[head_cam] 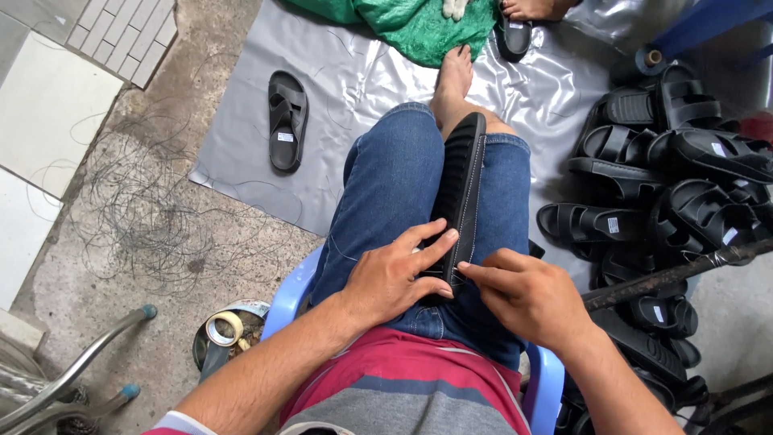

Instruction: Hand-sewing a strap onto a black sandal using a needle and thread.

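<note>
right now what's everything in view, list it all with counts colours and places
sandal sole: one, black with white stitching, on edge between the thighs
single sandal: one, black, on the grey sheet, left
sandal pile: many, black, right
grey sheet: one, on the concrete floor
green net: one, top centre
loose thread: tangled, dark, on the floor at left
tape roll: one, pale, in a tin at lower left
plastic chair: one, blue, under the person
left hand: flat on the sole
right hand: fingers pinched at the stitched edge

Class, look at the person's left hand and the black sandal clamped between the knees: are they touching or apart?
Touching. The head view shows the left hand lying flat on the black sandal, its fingers pressed across the sole's near end.
</note>
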